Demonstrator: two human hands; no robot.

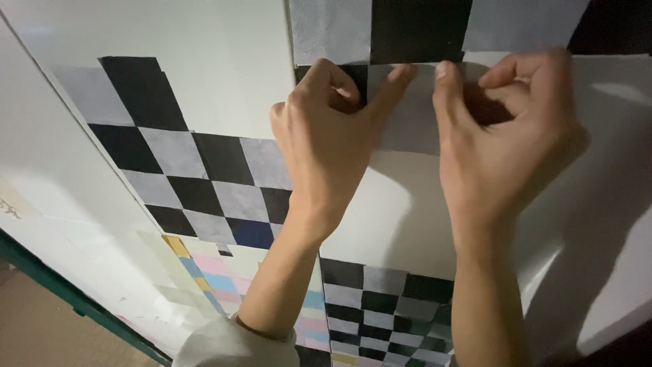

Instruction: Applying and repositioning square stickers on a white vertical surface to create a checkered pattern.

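My left hand (333,143) and my right hand (506,136) are both raised against a white sheet (407,211) at the upper middle of the head view. Their fingertips press on a grey paper square (411,119) stuck to that sheet, just under a black square (418,30) and beside a small black square (353,75). The left forefinger lies along the grey square's top edge. The right hand's fingers are curled and cover the square's right part. Neither hand holds a loose thing that I can see.
A white sheet (204,54) to the left carries a black-and-grey checkered patch (197,183). Lower down lie a pastel-coloured checkered patch (217,278) and a smaller dark checkered patch (387,312). A green table edge (61,289) runs along the lower left.
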